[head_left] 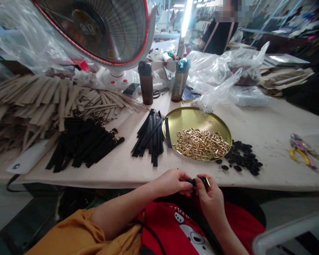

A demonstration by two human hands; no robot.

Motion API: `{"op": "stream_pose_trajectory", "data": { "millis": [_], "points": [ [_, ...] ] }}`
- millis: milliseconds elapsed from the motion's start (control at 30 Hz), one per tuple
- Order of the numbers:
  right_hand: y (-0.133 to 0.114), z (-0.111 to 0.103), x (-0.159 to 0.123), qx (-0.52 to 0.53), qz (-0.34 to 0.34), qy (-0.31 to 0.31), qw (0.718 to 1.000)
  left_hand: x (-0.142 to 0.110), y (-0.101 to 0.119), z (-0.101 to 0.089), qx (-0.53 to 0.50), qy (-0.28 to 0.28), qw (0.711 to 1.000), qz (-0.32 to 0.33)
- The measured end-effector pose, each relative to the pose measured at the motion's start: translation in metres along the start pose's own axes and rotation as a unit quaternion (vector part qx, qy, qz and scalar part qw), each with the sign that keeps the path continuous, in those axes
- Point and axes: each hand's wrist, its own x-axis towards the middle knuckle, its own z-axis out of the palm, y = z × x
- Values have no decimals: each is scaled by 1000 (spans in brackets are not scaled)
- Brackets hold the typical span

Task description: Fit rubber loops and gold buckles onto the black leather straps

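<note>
My left hand (172, 182) and my right hand (210, 196) meet just below the table's front edge, both pinched on a short black strap with a gold buckle (200, 181). Right above them a gold round tray (191, 118) holds a heap of gold buckles (200, 143). A bundle of loose black straps (150, 136) lies left of the tray. A small pile of black loops (241, 157) sits to its right.
A heap of finished black straps (85, 143) and tan strips (42, 102) fill the left. A fan (108, 32), two bottles (146, 83), plastic bags (223, 78) and pliers (301, 148) stand around. Another person (220, 32) works at the far side.
</note>
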Motion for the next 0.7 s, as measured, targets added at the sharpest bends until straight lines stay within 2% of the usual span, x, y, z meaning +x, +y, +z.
{"op": "stream_pose_trajectory", "data": {
  "millis": [167,267,367,567,633,700],
  "points": [
    [1,13,10,-55,-34,68,996,12,-2,-3,27,35,999,5],
    [3,10,16,-30,-14,11,999,16,-3,-11,65,20,998,12],
    [9,3,23,-19,-19,-37,999,15,1,-20,151,1,988,27],
    [24,7,29,17,-34,-58,998,18,13,-20,325,50,942,59],
    [27,7,34,-33,-35,-50,998,23,15,-23,375,82,920,73],
    [29,3,43,-141,-44,-29,989,28,20,-34,446,136,879,101]
  ]
}}
